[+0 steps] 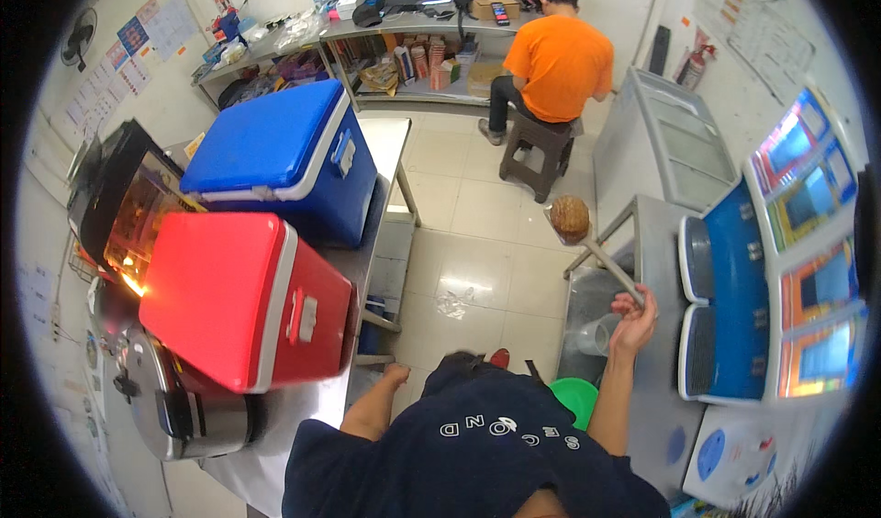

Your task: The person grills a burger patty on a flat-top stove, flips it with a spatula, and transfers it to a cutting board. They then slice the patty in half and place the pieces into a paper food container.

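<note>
My right hand [633, 322] grips the pale handle of a long-handled utensil [612, 265], raised to the right over the floor and the steel counter's edge. At its far end is a round, ridged brown head or lump [570, 219] with a thin, light rim beside it; which it is cannot be told. My left hand [395, 375] hangs low beside the left table, its fingers looking curled and partly hidden. No object shows in it. Nearest to that hand stands a red cooler box [213, 291] with a white-edged lid, closed, on the table.
Behind the red cooler sits a blue cooler box [275, 139]; a steel pressure cooker [172, 394] is in front. A person [561, 64] in orange sits on a stool [537, 150] ahead. On the right are a steel counter [647, 408], a chest freezer [661, 139] and a green basin [575, 401].
</note>
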Motion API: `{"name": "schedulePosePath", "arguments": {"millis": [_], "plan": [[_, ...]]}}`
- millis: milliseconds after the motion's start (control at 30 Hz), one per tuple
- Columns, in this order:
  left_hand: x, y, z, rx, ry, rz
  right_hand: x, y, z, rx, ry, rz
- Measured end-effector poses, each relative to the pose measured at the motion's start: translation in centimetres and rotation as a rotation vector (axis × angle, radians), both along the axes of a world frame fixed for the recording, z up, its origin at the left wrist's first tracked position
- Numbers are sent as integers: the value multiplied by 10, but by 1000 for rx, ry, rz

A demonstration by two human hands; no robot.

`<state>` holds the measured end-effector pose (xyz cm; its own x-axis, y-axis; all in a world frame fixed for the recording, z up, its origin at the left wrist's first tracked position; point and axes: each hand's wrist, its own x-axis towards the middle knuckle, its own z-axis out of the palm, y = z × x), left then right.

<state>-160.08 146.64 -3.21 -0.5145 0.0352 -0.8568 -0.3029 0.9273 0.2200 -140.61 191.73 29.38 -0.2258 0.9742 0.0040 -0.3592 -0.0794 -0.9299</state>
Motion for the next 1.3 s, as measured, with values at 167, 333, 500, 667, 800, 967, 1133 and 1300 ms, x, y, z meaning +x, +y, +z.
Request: {"name": "schedulePosePath", "arguments": {"millis": [167,333,500,667,800,967,1133,1300], "plan": [[-76,94,69,374,493,350,-162,93,11,20,26,199],[-246,245,219,754,1069,233,-348,164,11,54,44,381],[-416,312,392,891,1676,248,-527,199,30,71,-15,475],[-513,294,460,356,2008,513,-690,239,29,87,48,667],[-546,289,468,-42,1708,646,-815,254,10,71,-8,744],[-564,295,456,-508,1602,959,-983,262,-4,79,-24,1019],[-578,293,445,-1072,1344,1218,-1164,247,13,131,-59,1354],[-575,295,434,-1348,1091,1297,-1322,186,32,168,-42,1674]]}}
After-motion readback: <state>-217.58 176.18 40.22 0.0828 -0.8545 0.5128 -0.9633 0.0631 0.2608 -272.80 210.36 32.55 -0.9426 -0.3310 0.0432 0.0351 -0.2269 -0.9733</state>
